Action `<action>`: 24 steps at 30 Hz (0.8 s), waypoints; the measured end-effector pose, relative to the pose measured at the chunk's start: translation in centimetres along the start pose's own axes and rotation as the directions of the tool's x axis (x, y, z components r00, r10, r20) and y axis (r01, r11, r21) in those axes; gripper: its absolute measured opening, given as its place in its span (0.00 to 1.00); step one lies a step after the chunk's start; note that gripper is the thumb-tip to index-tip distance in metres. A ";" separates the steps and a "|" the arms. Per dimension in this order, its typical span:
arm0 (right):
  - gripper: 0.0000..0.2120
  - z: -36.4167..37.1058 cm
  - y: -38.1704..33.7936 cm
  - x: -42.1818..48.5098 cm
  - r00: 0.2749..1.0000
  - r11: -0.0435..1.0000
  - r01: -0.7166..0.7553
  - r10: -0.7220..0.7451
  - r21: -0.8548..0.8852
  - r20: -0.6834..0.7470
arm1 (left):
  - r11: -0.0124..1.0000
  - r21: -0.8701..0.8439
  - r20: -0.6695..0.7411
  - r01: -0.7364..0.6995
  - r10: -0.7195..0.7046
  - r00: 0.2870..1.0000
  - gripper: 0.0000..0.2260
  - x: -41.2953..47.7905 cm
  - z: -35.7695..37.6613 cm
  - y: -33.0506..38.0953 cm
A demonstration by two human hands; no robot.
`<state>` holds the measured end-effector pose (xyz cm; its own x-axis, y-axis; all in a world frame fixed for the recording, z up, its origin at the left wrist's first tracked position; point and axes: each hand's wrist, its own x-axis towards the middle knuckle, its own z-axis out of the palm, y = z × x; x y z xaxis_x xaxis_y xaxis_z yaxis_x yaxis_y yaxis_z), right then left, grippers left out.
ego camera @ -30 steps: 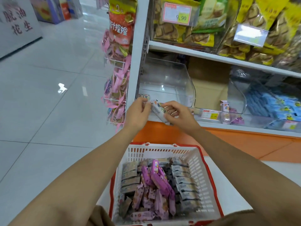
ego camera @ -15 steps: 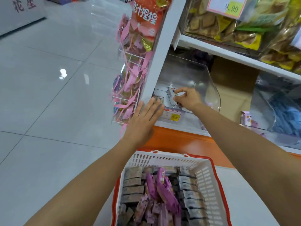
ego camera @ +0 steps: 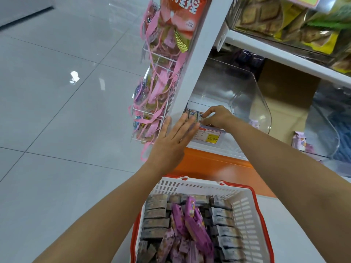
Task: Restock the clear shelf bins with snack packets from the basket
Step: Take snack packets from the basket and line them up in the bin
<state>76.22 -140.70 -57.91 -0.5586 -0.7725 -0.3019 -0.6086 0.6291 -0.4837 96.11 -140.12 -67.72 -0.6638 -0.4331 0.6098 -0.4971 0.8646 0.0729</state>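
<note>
A white basket with a red rim sits low in front of me, filled with brown, purple and grey snack packets. Above it a clear shelf bin stands on the bottom shelf. Blue-and-white snack packets lie at the bin's front left corner. My right hand reaches into the bin, and its curled fingers pinch one of those packets. My left hand hovers with straight, spread fingers in front of the bin's left edge and holds nothing.
A white shelf upright stands left of the bin, with a wire rack of pink-ribboned sweets hung on it. A price tag fronts the bin. A second clear bin stands to the right. Grey tiled floor spreads leftward.
My right hand carried a packet from in front of the shelf into the bin and now sets it at the front left corner. My left hand let go and spread flat.
</note>
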 end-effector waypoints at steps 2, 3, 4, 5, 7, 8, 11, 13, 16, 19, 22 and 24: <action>0.07 -0.2 -0.1 -0.1 1.000 0.999 -0.012 0.012 0.031 0.027 | 1.000 -0.001 0.003 0.001 -0.001 1.000 0.40 0.0 -0.1 0.0; 0.06 -0.3 -0.1 -0.2 0.999 1.000 -0.009 0.008 0.030 0.041 | 1.000 -0.001 0.006 0.000 0.000 1.000 0.40 0.0 -0.2 0.1; 0.06 -0.5 -0.1 -0.3 0.998 1.000 -0.001 0.000 0.021 0.057 | 1.000 0.001 0.012 0.001 -0.001 1.000 0.40 0.0 -0.3 0.1; 0.07 -0.6 0.0 -0.4 0.997 1.000 0.006 -0.007 0.013 0.073 | 1.000 0.008 0.024 0.005 -0.005 1.000 0.40 0.0 -0.4 0.2; 0.09 -0.8 0.2 -0.6 0.994 1.000 0.015 -0.016 0.007 0.104 | 1.000 0.020 0.057 0.017 -0.018 0.998 0.41 0.0 -0.7 0.4; 0.10 -0.9 0.2 -0.8 0.993 1.000 0.023 -0.023 -0.001 0.115 | 0.999 0.025 0.076 0.024 -0.025 0.997 0.41 0.0 -0.9 0.5; 0.11 -1.1 0.4 -1.5 0.996 0.999 0.045 -0.044 -0.004 0.079 | 0.998 0.030 0.133 0.051 -0.055 0.990 0.42 0.1 -1.6 0.9; 0.10 -1.3 0.5 -2.4 0.998 0.995 0.059 -0.059 0.076 -0.003 | 0.996 0.028 0.176 0.080 -0.084 0.981 0.43 0.2 -2.3 1.3; 0.10 -2.0 0.9 -4.3 0.981 0.967 0.178 -0.159 0.185 -0.110 | 0.992 0.052 0.258 0.115 -0.125 0.958 0.40 0.4 -3.9 2.3; 0.10 -2.8 1.7 -6.8 0.939 0.906 0.335 -0.297 0.258 -0.176 | 0.991 0.077 0.250 0.112 -0.128 0.960 0.37 0.7 -5.3 3.7; 0.09 -3.4 3.3 -9.4 0.899 0.842 0.435 -0.390 0.320 -0.199 | 0.999 0.021 0.189 0.032 -0.036 0.981 0.33 1.1 -5.6 5.4; 0.09 -3.6 4.9 -11.0 0.883 0.820 0.469 -0.420 0.329 -0.210 | 0.999 -0.036 0.196 -0.029 0.036 0.980 0.27 1.2 -5.5 6.7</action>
<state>77.37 -128.85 -53.98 -0.3560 -0.9280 0.1096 -0.5756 0.1254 -0.8081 95.08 -133.45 -62.21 -0.7775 -0.4435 0.4458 -0.4573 0.8854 0.0833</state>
